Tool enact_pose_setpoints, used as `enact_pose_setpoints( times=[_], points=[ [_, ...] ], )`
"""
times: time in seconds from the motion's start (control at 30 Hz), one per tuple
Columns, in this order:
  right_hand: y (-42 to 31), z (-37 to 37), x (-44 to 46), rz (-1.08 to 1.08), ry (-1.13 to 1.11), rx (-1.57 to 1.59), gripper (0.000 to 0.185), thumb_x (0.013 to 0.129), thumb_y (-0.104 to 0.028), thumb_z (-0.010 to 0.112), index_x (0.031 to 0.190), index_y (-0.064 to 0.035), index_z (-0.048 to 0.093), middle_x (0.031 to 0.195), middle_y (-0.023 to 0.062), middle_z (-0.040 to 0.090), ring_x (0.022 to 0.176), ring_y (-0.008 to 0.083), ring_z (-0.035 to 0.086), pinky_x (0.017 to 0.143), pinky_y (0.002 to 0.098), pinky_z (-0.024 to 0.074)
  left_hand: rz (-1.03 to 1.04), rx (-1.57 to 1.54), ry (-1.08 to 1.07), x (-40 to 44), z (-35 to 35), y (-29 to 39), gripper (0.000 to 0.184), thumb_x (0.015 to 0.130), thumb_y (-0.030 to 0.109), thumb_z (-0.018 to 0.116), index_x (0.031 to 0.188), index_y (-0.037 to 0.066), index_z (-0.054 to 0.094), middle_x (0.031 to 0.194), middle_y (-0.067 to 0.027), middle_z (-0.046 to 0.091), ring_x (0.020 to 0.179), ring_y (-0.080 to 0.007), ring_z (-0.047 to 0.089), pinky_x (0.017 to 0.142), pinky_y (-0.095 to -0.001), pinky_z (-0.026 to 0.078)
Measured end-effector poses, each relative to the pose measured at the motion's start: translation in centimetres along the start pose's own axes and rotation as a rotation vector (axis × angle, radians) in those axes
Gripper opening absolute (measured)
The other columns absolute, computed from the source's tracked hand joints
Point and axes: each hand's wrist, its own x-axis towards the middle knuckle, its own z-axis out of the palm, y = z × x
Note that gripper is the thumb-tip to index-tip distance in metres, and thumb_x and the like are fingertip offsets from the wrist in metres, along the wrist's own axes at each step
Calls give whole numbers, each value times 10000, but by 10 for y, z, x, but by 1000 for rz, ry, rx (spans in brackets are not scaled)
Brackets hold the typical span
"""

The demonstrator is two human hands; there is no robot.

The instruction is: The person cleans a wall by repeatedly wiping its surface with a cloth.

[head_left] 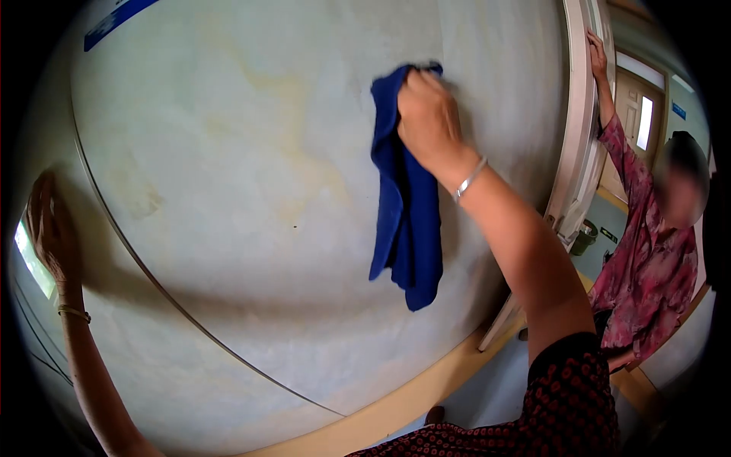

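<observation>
My right hand clenches a navy-blue cloth at a pale, stained wall that my unclenched left hand seemingly touches.

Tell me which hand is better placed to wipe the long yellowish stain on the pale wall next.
Likely the right hand: it grips the dark-blue cloth near the stain; the left hand, farther off, shows none.

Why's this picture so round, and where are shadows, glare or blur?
Head view: black rounded edges and a curving dark line on the wall suggest a very wide lens; same view: a broad soft shadow runs from the left hand toward the blue cloth, a bright patch shines beside that hand, and the other person's head is blurred.
</observation>
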Motion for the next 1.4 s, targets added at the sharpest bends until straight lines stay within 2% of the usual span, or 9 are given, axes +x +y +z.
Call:
enact_pose_setpoints(
  times=[0.13,0.17,0.4,0.67,0.8,0.93,1.1,1.2,1.4],
  points=[
    [4,-2,11,-37,21,-56,56,602,18,476,580,-33,483,649,98,483,659,264,490,560,342,429,-20,-28,8,2,-2,6,287,844,123,402,1111,82,498,1154,-56,481,1079,-218,428,914,-316,331],
    [12,0,27,-37,69,-20,108,544,108,459,582,7,457,666,146,472,660,310,478,595,367,412,-32,-35,-2,2,-2,6,287,845,126,401,1112,81,498,1154,-56,481,1079,-217,429,913,-316,332],
    [18,4,44,20,70,-78,114,561,102,460,622,6,476,714,160,497,700,324,489,615,390,409,-21,-39,11,1,-1,2,292,851,129,387,1118,85,495,1154,-55,482,1076,-217,431,911,-315,329],
    [4,0,24,-29,20,-30,82,598,57,469,589,-22,490,700,110,507,713,267,501,621,337,437,44,108,18,-1,-1,-2,291,854,140,378,1115,92,499,1153,-64,480,1077,-223,429,925,-318,319],
    [16,11,60,-36,226,75,113,529,97,479,572,-3,448,639,143,466,646,316,468,557,381,395,19,44,12,0,-1,1,293,858,156,373,1113,92,502,1155,-62,479,1077,-227,429,932,-325,315],
    [-8,0,11,-113,30,80,81,579,40,472,557,-39,475,635,104,477,636,262,483,578,347,419,31,55,11,-1,-4,-1,288,854,148,386,1109,86,505,1153,-64,481,1073,-226,433,928,-325,319],
    [7,1,35,55,15,-24,74,581,31,474,550,-30,502,646,115,493,656,271,492,599,355,427,-14,25,-13,5,-6,5,282,848,133,394,1099,81,512,1144,-66,487,1069,-224,436,919,-321,328],
    [21,5,73,-4,170,23,81,552,68,481,538,-7,457,619,154,466,612,317,468,575,377,400,-11,-1,-5,4,-6,3,283,851,134,385,1096,80,515,1144,-65,489,1073,-225,434,917,-321,329],
    [-10,-4,-8,-42,-36,-70,82,595,-7,495,527,-52,496,616,85,466,651,239,485,595,314,422,-16,-43,12,2,-6,0,285,851,134,385,1102,84,511,1144,-58,490,1071,-226,437,919,-318,330]
  ],
)
